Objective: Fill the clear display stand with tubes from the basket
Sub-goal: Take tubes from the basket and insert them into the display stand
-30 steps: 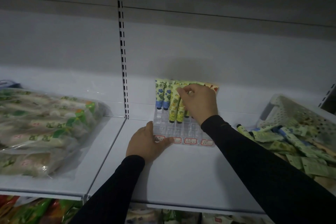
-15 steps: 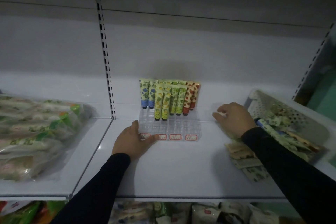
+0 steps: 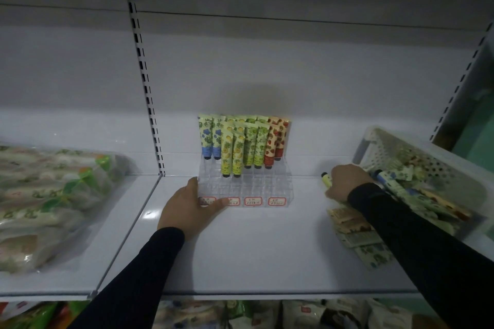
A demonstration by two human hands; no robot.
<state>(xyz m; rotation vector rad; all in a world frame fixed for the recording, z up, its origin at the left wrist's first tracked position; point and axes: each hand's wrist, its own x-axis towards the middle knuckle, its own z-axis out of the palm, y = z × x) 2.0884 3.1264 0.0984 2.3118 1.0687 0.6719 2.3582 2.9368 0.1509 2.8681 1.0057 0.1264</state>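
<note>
Clear display stand point(image 3: 256, 189), partly filled, is sitting mid-shelf; left hand point(image 3: 187, 205) is resting open against its front-left corner. Right of the stand, right hand point(image 3: 344, 181) is gripping a yellow tube point(image 3: 326, 179) beside the basket point(image 3: 374, 147).

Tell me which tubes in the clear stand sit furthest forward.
The two yellow tubes, second column from the left; their black caps reach lower than the blue, green and red ones.

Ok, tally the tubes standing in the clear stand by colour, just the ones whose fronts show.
Blue tubes: 2
Yellow tubes: 2
Green tubes: 2
Red tubes: 2
Total: 8. More tops peek out behind; those can't be counted.
</note>
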